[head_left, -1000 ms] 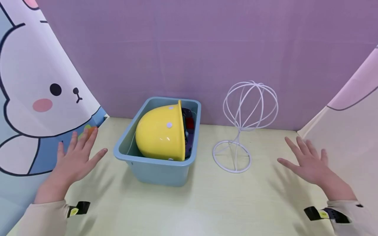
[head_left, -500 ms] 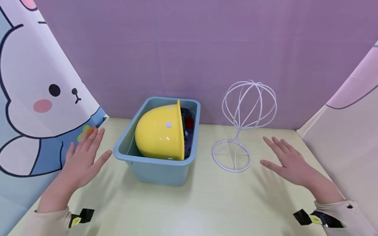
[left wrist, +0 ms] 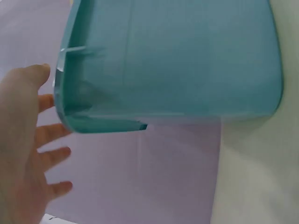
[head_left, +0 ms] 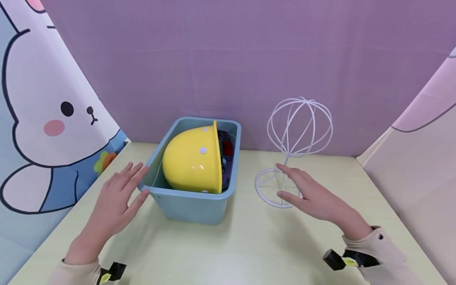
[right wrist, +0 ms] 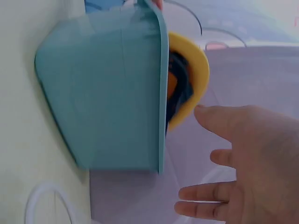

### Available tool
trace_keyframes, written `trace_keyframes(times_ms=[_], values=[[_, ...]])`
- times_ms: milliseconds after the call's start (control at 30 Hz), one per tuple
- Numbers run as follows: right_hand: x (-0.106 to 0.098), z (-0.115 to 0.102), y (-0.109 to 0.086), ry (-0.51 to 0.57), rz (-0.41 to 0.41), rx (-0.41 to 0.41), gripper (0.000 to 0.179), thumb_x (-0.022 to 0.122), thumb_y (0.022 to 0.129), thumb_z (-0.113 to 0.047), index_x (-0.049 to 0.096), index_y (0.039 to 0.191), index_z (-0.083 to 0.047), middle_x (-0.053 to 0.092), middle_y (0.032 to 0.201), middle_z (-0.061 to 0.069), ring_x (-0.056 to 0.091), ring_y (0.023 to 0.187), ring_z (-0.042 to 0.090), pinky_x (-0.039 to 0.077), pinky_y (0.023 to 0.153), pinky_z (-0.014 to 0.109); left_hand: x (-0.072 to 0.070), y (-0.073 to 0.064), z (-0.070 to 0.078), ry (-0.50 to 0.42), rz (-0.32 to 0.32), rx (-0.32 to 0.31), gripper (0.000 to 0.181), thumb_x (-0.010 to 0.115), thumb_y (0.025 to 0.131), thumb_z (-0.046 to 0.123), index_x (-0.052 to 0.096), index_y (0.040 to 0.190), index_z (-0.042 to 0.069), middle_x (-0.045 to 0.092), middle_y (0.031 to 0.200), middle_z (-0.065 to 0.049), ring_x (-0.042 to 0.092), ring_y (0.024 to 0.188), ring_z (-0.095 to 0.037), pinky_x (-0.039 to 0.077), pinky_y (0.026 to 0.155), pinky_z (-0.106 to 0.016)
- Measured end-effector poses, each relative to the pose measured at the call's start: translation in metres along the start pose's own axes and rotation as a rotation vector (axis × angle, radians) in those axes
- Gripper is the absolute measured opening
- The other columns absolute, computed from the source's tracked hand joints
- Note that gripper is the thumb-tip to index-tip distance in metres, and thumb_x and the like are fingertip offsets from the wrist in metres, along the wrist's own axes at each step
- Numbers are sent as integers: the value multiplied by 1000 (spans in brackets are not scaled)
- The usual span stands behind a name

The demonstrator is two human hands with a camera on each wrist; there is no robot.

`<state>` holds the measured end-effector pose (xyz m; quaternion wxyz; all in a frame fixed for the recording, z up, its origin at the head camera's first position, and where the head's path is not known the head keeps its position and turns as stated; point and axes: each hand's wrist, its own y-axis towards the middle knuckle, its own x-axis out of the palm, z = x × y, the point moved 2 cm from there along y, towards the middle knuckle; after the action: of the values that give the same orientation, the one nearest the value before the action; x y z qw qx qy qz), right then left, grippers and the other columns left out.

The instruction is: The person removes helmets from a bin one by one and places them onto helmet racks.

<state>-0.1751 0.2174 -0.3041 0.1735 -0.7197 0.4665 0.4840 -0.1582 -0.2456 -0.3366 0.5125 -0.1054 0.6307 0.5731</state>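
Observation:
A yellow helmet (head_left: 192, 160) with pale dots lies on its side in a light blue plastic bin (head_left: 189, 208), its opening facing right. Dark padding or straps show inside the helmet in the right wrist view. My left hand (head_left: 115, 204) has its fingers extended right at the bin's near-left rim. My right hand (head_left: 317, 196), fingers straight and holding nothing, hovers to the right of the bin. In the head view it overlaps the round base of a white wire stand (head_left: 300, 126), which stands upright with a cage-like ball on top.
Beside the helmet, dark and red items (head_left: 228, 152) sit partly hidden in the bin. The pale table (head_left: 246, 245) meets a purple backdrop (head_left: 228, 71) behind. A cartoon-printed sheet (head_left: 39, 99) borders the left side, and a pale sheet (head_left: 424, 166) the right.
Both hands have moved inward. The left came right to the bin's rim; the right moved left past the stand's base. Bin, helmet and stand stay in place.

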Motion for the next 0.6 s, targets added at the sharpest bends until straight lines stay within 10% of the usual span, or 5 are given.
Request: trace_keyframes(times_ms=[267, 600], values=[[13, -35, 36, 151, -12, -80, 66, 62, 100, -30, 31, 155, -10, 50, 143, 9, 55, 121, 29, 52, 93, 49, 10, 1, 9, -33, 230, 232, 54, 43, 106, 47, 71, 115, 3, 68, 117, -15, 59, 117, -40, 47, 85, -61], [30, -69, 80, 591, 20, -163, 66, 61, 99, -7, 24, 155, -8, 53, 133, 17, 58, 118, 29, 53, 97, 40, 14, -1, 11, -37, 328, 308, 46, 46, 107, 40, 76, 104, 5, 68, 106, -18, 65, 88, -35, 48, 72, -42]])
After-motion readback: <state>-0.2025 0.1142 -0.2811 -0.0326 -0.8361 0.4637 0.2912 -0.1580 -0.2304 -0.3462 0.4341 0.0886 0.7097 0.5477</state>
